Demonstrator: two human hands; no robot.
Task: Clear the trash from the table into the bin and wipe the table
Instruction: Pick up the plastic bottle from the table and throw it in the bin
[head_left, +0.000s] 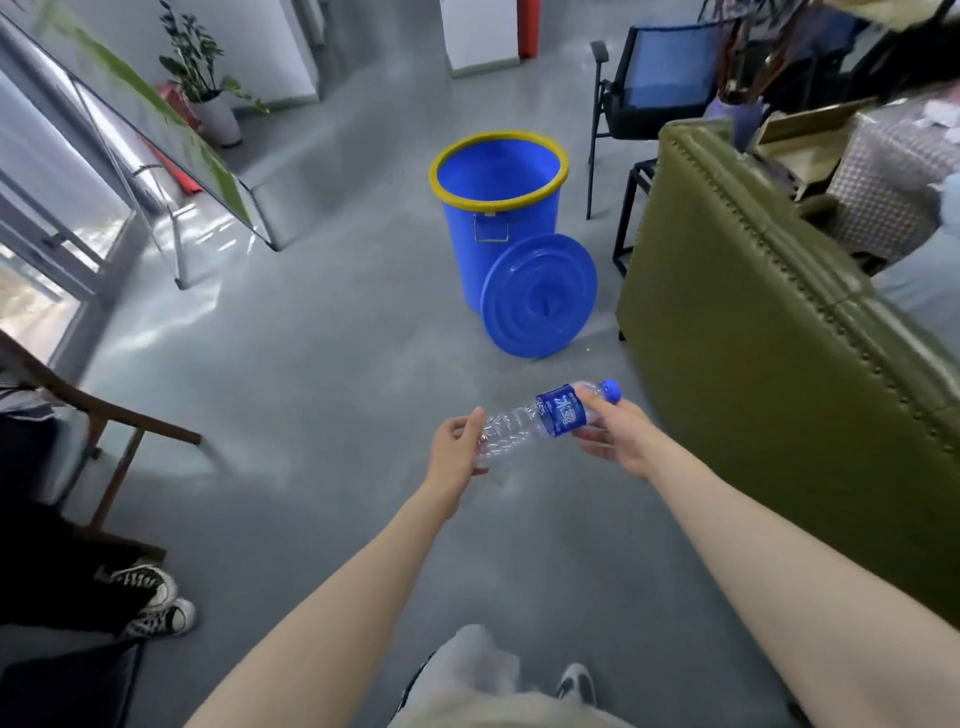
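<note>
Now gripping clear empty bottle (524, 423) with both hands, left hand (457, 449) at base, right hand (610, 434) near cap, in front of open blue bin (498, 208), lid (537, 295) leaning against it.

Empty clear plastic bottle (524, 428), blue label + blue cap, held approx horizontal above floor, cap end right. Blue round plastic bin w/ yellow rim (498, 218) upright on floor ahead, open; blue round lid (537, 296) leaning against its front.

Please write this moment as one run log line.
hands: left and right grip bottle | bin: open, ahead | lid: leaning on bin
</note>
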